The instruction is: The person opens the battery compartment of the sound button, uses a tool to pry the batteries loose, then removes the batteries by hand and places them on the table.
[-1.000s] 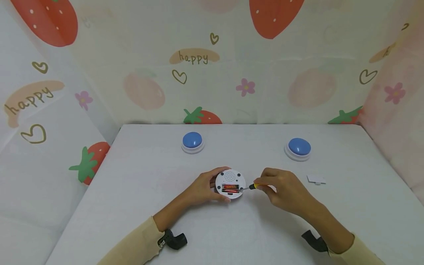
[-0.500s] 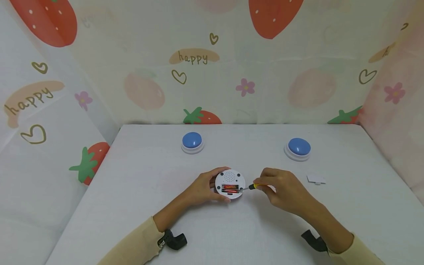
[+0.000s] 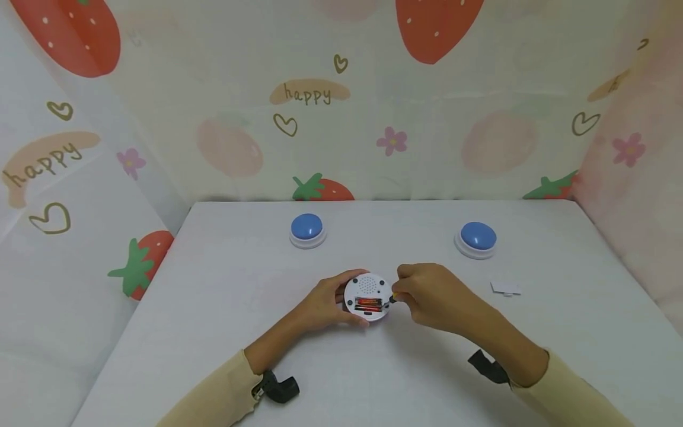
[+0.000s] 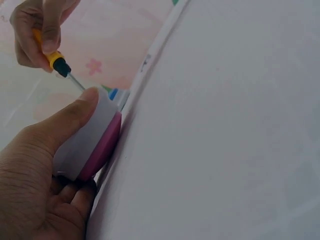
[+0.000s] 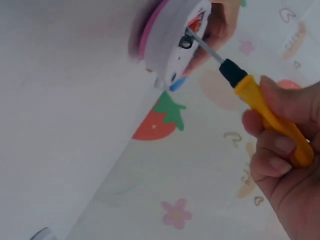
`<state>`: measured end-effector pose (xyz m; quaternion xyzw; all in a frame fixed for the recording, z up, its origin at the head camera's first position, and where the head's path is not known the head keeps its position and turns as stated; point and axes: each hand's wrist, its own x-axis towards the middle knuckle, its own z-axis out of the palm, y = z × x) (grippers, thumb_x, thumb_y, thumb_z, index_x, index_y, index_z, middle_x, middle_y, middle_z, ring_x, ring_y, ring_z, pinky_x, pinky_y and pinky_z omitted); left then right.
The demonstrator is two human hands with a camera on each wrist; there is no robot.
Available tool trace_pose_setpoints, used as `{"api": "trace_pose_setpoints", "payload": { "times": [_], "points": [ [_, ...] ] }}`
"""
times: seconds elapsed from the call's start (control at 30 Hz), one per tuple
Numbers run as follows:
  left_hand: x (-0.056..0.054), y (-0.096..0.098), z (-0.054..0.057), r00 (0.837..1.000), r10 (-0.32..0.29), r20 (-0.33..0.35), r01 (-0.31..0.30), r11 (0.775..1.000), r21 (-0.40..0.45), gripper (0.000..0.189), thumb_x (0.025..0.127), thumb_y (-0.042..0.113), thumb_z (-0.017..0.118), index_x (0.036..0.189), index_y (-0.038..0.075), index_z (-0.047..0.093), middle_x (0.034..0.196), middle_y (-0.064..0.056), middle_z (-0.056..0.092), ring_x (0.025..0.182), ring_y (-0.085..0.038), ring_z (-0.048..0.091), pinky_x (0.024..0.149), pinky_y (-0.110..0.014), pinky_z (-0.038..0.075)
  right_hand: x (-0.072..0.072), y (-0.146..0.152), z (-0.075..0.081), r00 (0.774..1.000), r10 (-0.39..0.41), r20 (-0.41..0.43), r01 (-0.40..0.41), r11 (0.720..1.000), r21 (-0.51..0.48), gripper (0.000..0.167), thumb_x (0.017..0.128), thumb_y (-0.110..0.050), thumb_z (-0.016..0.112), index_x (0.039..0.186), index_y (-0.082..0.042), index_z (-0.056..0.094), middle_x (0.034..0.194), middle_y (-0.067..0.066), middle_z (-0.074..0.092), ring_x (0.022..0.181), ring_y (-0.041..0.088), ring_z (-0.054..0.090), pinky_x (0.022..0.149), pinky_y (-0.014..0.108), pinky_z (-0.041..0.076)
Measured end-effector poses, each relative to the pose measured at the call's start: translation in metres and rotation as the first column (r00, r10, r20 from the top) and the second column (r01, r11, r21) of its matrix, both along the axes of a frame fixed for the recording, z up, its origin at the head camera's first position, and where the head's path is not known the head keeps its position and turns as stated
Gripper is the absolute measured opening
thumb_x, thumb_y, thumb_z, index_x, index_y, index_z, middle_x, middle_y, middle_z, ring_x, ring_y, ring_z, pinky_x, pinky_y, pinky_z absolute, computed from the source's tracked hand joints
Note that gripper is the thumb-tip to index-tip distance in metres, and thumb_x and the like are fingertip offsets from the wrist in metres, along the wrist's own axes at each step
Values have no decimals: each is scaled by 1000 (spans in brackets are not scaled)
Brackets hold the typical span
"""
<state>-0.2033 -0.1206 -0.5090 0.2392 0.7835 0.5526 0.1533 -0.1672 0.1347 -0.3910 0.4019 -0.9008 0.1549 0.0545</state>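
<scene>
A round white push button (image 3: 367, 284) lies upside down on the table, its battery bay facing up; the left wrist view shows its pink dome (image 4: 102, 147) underneath. Red batteries (image 3: 368, 304) sit in the bay. My left hand (image 3: 322, 305) grips the button's rim from the left, thumb near, fingers on the far side. My right hand (image 3: 437, 299) holds a screwdriver (image 5: 270, 117) with a yellow and black handle. Its metal tip reaches the bay's right end beside the batteries, as the right wrist view shows.
Two blue-domed buttons stand farther back, a left one (image 3: 307, 230) and a right one (image 3: 476, 239). A small white battery cover (image 3: 506, 289) lies to the right. The white table (image 3: 240, 249) meets a patterned cloth (image 3: 437, 118) behind.
My right hand has shifted left, closer to the button, and its wrist has lifted; the screwdriver now stands steeper. The left hand and the button keep their place. The head view has panned slightly.
</scene>
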Motion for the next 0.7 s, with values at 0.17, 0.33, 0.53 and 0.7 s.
{"api": "trace_pose_setpoints", "payload": {
  "times": [0.17,0.33,0.53,0.7],
  "points": [
    [1,-1,1,1000,-6,-17,6,1000,-4,93,70,17,96,150,25,48,139,1,60,124,-14,60,103,-25,49,0,-10,8,999,-10,35,8,998,61,8,83,0,79,83,-8,79,72,-5,55,61,8,48,57,16,47],
    [1,-1,2,1000,0,-20,-1,1000,-17,94,69,19,96,149,27,48,139,2,60,125,-13,59,104,-25,48,2,-6,3,999,-27,25,26,999,28,8,84,-1,79,85,-9,79,71,-7,53,60,6,47,55,16,45],
    [1,-1,2,1000,10,-19,-10,999,-30,94,68,21,97,149,29,48,140,3,59,125,-13,59,104,-26,48,6,4,-9,998,-49,27,50,997,-53,11,84,-1,79,93,-7,81,76,-5,60,64,5,51,58,14,48],
    [1,0,2,1000,12,-28,-13,999,-40,95,68,21,97,149,28,48,140,2,59,124,-13,59,104,-27,48,8,13,-19,995,-76,61,85,981,-173,15,82,4,79,92,-6,81,77,-6,62,65,5,53,58,16,50]
  ]
}}
